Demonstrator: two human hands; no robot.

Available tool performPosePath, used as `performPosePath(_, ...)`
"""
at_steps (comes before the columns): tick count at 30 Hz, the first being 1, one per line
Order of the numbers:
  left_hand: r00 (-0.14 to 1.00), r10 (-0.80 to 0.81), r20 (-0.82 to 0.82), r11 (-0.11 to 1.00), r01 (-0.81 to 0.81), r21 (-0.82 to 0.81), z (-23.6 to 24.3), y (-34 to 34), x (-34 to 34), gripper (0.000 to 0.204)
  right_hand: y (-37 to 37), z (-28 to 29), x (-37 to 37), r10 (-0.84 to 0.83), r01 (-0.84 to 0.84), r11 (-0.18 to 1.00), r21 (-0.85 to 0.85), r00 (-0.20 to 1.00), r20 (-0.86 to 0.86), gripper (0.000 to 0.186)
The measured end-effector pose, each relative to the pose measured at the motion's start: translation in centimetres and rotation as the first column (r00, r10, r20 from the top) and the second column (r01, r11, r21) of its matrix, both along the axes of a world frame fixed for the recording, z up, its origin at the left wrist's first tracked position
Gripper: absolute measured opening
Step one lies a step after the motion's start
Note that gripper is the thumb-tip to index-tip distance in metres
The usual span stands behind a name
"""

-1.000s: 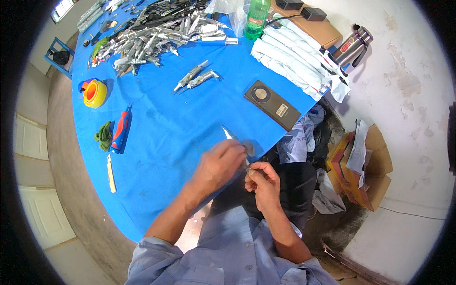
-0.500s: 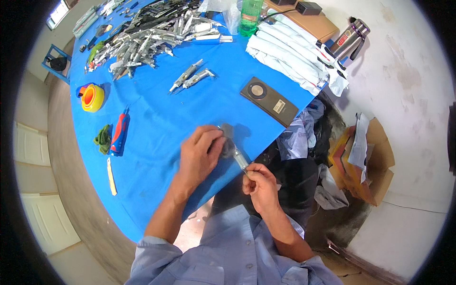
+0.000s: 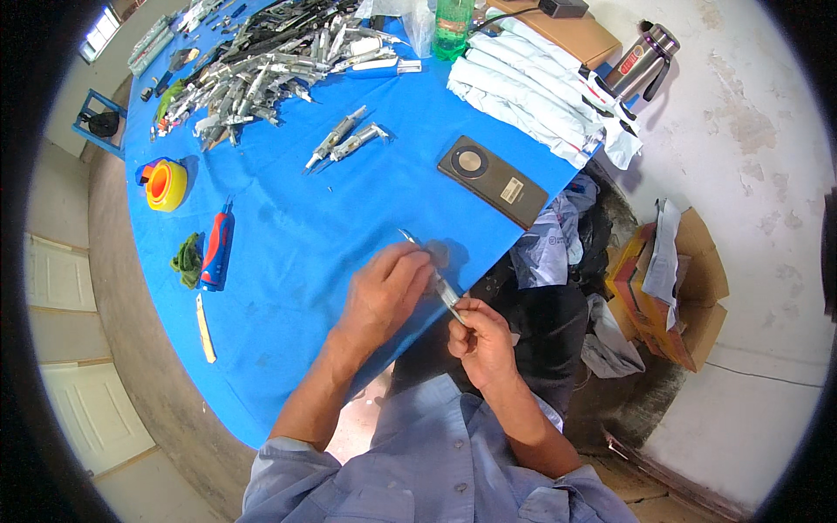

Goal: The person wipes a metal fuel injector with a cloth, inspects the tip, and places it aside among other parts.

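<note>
Shifting back off the table edge now, both hands. Left hand (image 3: 384, 292) wrapping fingers around the slim metal tool (image 3: 433, 279), right hand (image 3: 481, 338) pinching its near end. Lying along the 10-to-4 line, tip poking out toward 10 over the blue tablecloth (image 3: 288, 218).

Round table under blue cloth (image 3: 288, 235) | heap of grey metal tools (image 3: 261, 61) | yellow tape roll (image 3: 166, 185) | flat dark rectangular device (image 3: 493, 180) | folded white cloths (image 3: 540, 96)
</note>
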State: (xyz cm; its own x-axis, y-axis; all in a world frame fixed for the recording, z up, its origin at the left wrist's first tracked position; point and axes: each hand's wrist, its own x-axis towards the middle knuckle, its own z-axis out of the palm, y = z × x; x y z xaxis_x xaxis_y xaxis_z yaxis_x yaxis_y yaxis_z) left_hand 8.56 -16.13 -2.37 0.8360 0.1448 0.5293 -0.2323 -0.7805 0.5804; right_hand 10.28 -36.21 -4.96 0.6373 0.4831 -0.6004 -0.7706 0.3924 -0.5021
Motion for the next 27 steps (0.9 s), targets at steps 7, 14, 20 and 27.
performPosePath(7,0.991,0.135,0.021,0.989,-0.136,0.051,-0.7,1.0,0.2,0.019,-0.2,-0.1,-0.2,-0.002,0.002,1.000,0.006,1.000,-0.031,0.021)
performPosePath(14,0.982,0.187,-0.010,0.976,-0.187,-0.112,-0.5,1.2,0.2,0.017,-0.4,0.0,-0.6,-0.047,0.047,0.998,0.033,0.999,0.006,0.023)
performPosePath(20,0.998,-0.062,-0.006,0.997,0.062,-0.034,0.5,-1.4,-0.8,0.021,0.3,-0.1,-0.9,0.087,0.007,0.964,-0.265,0.935,0.344,0.021)
performPosePath(27,0.993,-0.103,-0.054,0.991,0.098,-0.089,0.4,-1.6,-0.6,0.023,0.1,-0.3,-1.6,0.201,0.097,0.892,-0.442,0.790,0.579,0.016)
